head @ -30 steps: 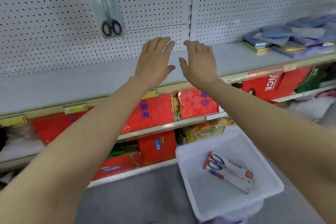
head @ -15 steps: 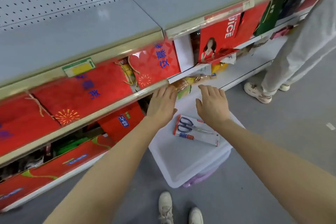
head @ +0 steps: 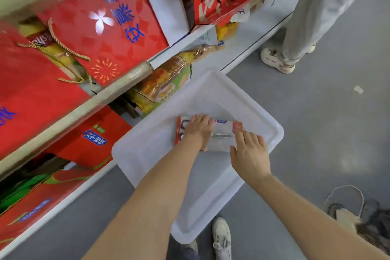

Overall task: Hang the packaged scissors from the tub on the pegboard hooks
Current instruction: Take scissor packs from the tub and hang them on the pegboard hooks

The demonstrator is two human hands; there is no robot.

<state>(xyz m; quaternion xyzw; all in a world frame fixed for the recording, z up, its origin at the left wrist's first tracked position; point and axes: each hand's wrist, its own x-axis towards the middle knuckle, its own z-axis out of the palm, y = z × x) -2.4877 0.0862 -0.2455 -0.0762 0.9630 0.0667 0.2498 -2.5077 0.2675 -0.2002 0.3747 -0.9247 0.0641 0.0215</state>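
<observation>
Red-edged scissors pack (head: 223,133) in white tub (head: 272,131): both hands flat on it, label unreadable.

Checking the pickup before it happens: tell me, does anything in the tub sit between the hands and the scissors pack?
Nothing visible does. The left hand already lies on the scissors pack in the tub; the right hand is at its near edge.

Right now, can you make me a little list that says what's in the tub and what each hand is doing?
tub: white plastic, on the grey floor beside the shelves
in the tub: one scissors pack, lying flat
left hand: resting on the pack's left part
right hand: at the pack's right end, fingers on its edge
pack lifted: not yet
pegboard: out of view
</observation>
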